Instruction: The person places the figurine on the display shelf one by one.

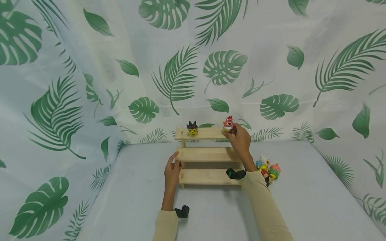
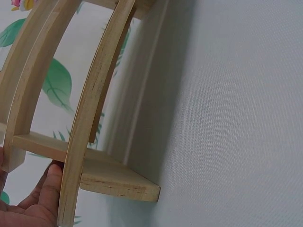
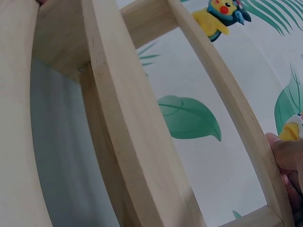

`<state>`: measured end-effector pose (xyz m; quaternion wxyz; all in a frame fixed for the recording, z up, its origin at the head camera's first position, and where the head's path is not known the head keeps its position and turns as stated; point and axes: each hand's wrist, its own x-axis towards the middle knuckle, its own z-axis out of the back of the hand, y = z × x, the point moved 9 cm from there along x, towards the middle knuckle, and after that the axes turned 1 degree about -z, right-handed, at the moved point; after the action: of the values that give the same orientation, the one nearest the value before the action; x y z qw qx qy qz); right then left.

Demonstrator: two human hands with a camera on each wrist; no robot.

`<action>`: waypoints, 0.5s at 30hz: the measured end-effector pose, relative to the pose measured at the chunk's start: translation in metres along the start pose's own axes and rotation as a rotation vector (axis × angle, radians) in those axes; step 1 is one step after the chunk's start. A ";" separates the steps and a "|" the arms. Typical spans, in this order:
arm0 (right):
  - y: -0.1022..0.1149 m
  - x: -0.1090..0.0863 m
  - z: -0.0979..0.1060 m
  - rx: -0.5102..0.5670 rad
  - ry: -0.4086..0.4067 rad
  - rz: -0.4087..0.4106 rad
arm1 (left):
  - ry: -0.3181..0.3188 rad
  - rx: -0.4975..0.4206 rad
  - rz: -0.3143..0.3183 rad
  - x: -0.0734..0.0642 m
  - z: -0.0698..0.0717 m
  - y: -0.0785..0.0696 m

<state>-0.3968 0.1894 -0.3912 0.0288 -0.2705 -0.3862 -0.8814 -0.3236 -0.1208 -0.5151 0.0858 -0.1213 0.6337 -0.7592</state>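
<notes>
Soft, slightly grey light fills the room here. The white sheet wall with printed green leaves (image 1: 181, 38) looks bluer on the left. The flat tops of the three-step pale wooden shelf (image 1: 208, 154) are lighter than the parts underneath, so the light seems to come from above. A faint shadow falls on the woven white cloth (image 1: 144, 187) near it. In the left wrist view, a wide grey shadow with fuzzy edges lies beside the shelf. Both wrist views look dimmer, and the boards bend like bows. The heap of small, bright-coloured toys (image 1: 274, 172) looks too soft to make out well.
</notes>
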 end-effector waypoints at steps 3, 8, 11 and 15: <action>0.000 -0.002 -0.001 0.015 -0.010 0.000 | -0.001 -0.003 0.001 0.000 0.001 0.001; 0.001 -0.015 0.004 0.114 -0.044 -0.007 | 0.005 -0.017 -0.009 0.001 0.001 0.002; 0.001 -0.032 0.015 0.211 -0.128 -0.012 | 0.008 -0.014 -0.009 0.001 0.000 0.001; -0.010 -0.069 0.033 0.309 -0.305 -0.010 | 0.000 -0.008 -0.011 0.000 -0.001 -0.002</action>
<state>-0.3258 0.2086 -0.4138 0.0068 -0.3910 -0.5181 -0.7607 -0.3242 -0.1195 -0.5135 0.0809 -0.1251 0.6359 -0.7572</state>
